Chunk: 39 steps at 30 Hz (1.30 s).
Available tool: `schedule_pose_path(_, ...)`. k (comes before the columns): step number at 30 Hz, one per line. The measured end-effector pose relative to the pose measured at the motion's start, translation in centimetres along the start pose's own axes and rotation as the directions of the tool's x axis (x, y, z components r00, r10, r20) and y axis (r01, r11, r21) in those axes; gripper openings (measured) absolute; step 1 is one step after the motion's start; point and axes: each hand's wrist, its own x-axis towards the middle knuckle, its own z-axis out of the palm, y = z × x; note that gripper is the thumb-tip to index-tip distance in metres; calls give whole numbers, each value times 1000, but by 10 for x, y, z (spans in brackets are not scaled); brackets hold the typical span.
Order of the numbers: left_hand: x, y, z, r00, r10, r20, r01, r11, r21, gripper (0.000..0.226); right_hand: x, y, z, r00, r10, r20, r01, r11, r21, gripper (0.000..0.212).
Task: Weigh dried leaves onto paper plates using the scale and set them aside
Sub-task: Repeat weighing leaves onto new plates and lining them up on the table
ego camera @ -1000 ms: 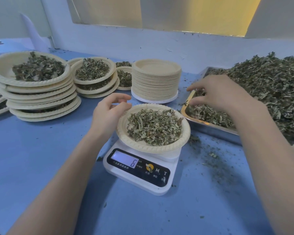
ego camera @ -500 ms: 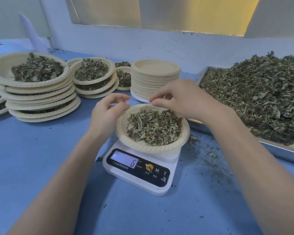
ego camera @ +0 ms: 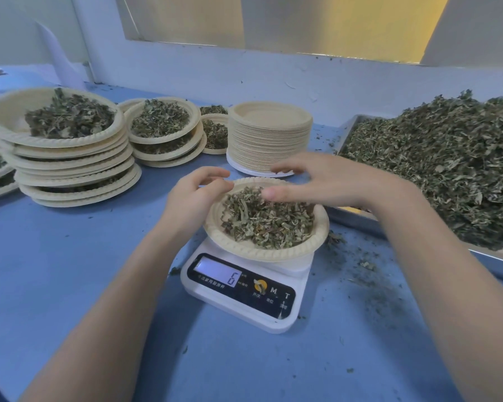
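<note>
— Where's the paper plate (ego camera: 262, 252) of dried leaves (ego camera: 269, 220)?
— On the scale (ego camera: 241, 294), display reading 6.
— And the hands?
— Left hand (ego camera: 190, 195) curls at the rim; right hand (ego camera: 328, 181) hovers over it, fingers (ego camera: 285, 168) spread, holding nothing.

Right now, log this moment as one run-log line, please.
stage: weighing | plate on scale, display 6 | left hand at plate rim | right hand open above leaves | filled stacks left

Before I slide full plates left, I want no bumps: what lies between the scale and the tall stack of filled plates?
Head view: only bare blue table between scale and stack.
</note>
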Motion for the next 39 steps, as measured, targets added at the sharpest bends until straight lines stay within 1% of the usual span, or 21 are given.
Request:
schedule_pose_path(1,0,0,0,1000,2,3,-2,1000,6,20,0,8,-3,999,32,-32,-32,999,3,82)
schedule_pose_path(2,0,0,0,1000,4,0,-4,1000,9,20,1,18,-6,992,75,-104,-75,997,1,70)
schedule_pose_path(4,0,0,-1,1000,6,-18,-6,1000,9,21,3,44,-8,941,198,-276,-222,973,-62,45)
schedule_pose_path(5,0,1,-1,1000,7,-28,-7,1000,10,21,4,57,-7,914,266,-306,-313,943,-117,40)
schedule_pose_path(6,0,1,0,999,9,-35,-9,1000,15,21,5,68,-4,901,330,-282,-384,909,-162,39)
schedule_pose_path(8,0,1,1,999,14,-39,-13,1000,26,20,8,81,7,899,407,-164,-433,881,-190,41)
schedule_pose_path(10,0,1,1,999,23,-31,-21,999,38,20,12,85,15,910,398,-118,-413,899,-149,35)
schedule_pose_path(14,0,-1,-1,999,25,-30,-24,999,27,25,14,86,14,910,349,-222,-377,921,-99,16)
schedule_pose_path(17,-1,1,-1,999,1,-32,-1,1000,-2,37,8,84,5,889,337,-309,-351,936,10,14)
schedule_pose_path(20,-1,0,1,1000,9,-25,-9,1000,14,24,3,78,-5,871,326,-368,-307,945,109,20)
schedule_pose_path(22,0,-1,1,999,21,-32,-20,999,36,18,1,67,-10,859,323,-397,-235,938,256,21)
schedule_pose_path(24,1,-2,1,999,28,-35,-27,999,42,17,-1,50,-13,871,249,-423,-100,934,343,15)
schedule_pose_path(25,1,-2,2,999,27,-39,-26,999,38,17,-2,41,-13,893,185,-409,-27,932,363,15)
schedule_pose_path(26,1,-2,1,999,24,-44,-23,999,31,17,-3,31,-14,926,111,-361,33,928,371,21)
schedule_pose_path(27,1,-2,1,999,20,-49,-19,1000,25,17,-3,23,-14,960,44,-276,60,932,357,33)
schedule_pose_path(29,1,-2,1,998,15,-55,-14,1000,19,17,-1,17,-11,995,-25,-94,49,962,269,58)
schedule_pose_path(30,1,-2,0,998,15,-54,-15,1000,16,17,0,17,-10,998,-26,-60,40,970,241,62)
schedule_pose_path(31,1,-2,0,999,17,-52,-16,1000,13,17,0,19,-9,997,-23,-69,39,970,239,59)
schedule_pose_path(33,2,-2,-1,999,18,-49,-17,1000,8,17,-2,24,-11,993,-18,-118,49,963,264,43)
schedule_pose_path(35,2,-2,-1,999,17,-42,-17,1000,3,18,-4,28,-13,991,-21,-131,55,963,263,32)
schedule_pose_path(39,0,0,0,1000,11,-24,-11,1000,-17,38,-3,30,-13,993,-28,-116,56,968,245,28)
